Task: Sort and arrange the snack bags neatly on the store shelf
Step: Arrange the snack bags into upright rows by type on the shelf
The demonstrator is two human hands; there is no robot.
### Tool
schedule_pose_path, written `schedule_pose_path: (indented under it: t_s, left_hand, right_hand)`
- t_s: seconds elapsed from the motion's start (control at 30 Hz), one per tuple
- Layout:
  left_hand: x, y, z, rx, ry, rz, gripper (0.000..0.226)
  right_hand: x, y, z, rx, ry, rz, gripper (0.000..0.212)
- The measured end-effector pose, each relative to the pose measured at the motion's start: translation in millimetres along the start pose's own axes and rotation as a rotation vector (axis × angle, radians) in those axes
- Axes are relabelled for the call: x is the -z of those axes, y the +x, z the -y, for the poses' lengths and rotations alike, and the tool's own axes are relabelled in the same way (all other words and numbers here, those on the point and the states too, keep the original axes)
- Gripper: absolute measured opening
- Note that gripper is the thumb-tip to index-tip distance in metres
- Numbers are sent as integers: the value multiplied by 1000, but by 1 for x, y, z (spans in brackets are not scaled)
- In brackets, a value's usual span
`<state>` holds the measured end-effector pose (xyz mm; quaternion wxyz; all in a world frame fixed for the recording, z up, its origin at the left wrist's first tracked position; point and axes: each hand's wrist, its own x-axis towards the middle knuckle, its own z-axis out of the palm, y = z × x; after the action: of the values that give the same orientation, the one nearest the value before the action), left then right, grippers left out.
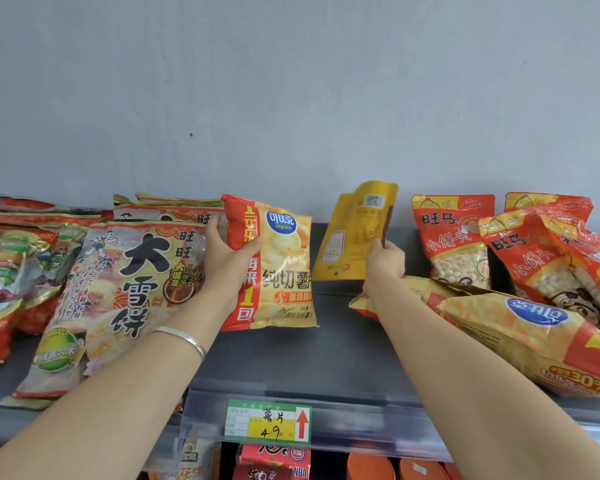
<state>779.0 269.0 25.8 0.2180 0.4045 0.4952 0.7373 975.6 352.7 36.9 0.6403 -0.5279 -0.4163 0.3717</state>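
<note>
Yellow chip bag (281, 268) stood upright at frame centre, long axis vertical, left hand (227, 261) curled round its edge. Right hand (385, 268) pinched a right-leaning pouch (350, 230).

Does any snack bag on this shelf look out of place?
Yes. On the right, a yellow chip bag lies flat with its logo upside down; the matching bag in the left hand stands upright.

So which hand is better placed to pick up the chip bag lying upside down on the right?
Probably the right hand: its forearm runs right alongside the fallen chip bag, though it must first put down the yellow pouch. The left hand grips an upright chip bag farther away.
</note>
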Motion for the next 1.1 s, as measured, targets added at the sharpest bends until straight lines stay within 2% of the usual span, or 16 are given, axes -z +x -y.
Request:
schedule_pose_path:
  t_s: [0.17, 0.3, 0.4, 0.43, 0.5, 0.53, 0.6, 0.63, 0.67, 0.73, 0.8, 0.87, 0.9, 0.93, 1.0, 1.1]
  left_hand:
    - [-14, 1, 10, 12, 37, 35, 76]
    - [-35, 2, 17, 13, 58, 78, 72]
    - [-49, 5, 26, -30, 151, 108, 73]
    - [-52, 6, 28, -34, 192, 111, 75]
    - [-57, 8, 35, -12, 261, 131, 79]
    - [-58, 7, 38, 2, 284, 153, 81]
    - [-62, 7, 43, 27, 313, 210, 85]
    - [-63, 6, 45, 36, 327, 238, 87]
    - [-65, 6, 47, 42, 345, 263, 91]
    - [-67, 5, 48, 58, 385, 306, 100]
    - [-69, 4, 51, 92, 393, 345, 109]
    - [-69, 3, 54, 137, 372, 375, 117]
    - [-69, 2, 55, 150, 355, 383, 119]
    - [-69, 2, 56, 152, 338, 385, 119]
    - [-68, 3, 56, 123, 324, 374, 119]
    - [-65, 6, 53, 42, 336, 343, 120]
  right_hand:
    - [4, 0, 6, 116, 64, -30, 27]
    - [14, -3, 15, 176, 187, -152, 25]
    - [21, -3, 17, 60, 346, -73, 33]
    - [23, -3, 16, -54, 394, -66, 39]
    - [25, 5, 5, -157, 293, 27, 44]
    - [29, 7, 1, -134, 209, 82, 42]
    - [36, 10, -1, -257, 136, 94, 31]
    - [38, 6, -3, -334, 152, 99, 26]
    - [39, 3, -3, -333, 143, 100, 25]
    - [39, 5, 1, -312, 253, 152, 37]
    - [39, 1, 4, -288, 171, 119, 49]
    - [37, -8, -4, 30, -616, 200, 54]
    - [32, -7, -6, 91, -665, 191, 51]
    - [29, -4, -10, 29, -466, 135, 43]
    - [24, 2, -10, -95, -247, 169, 26]
    - [20, -6, -9, -263, -2, 264, 22]
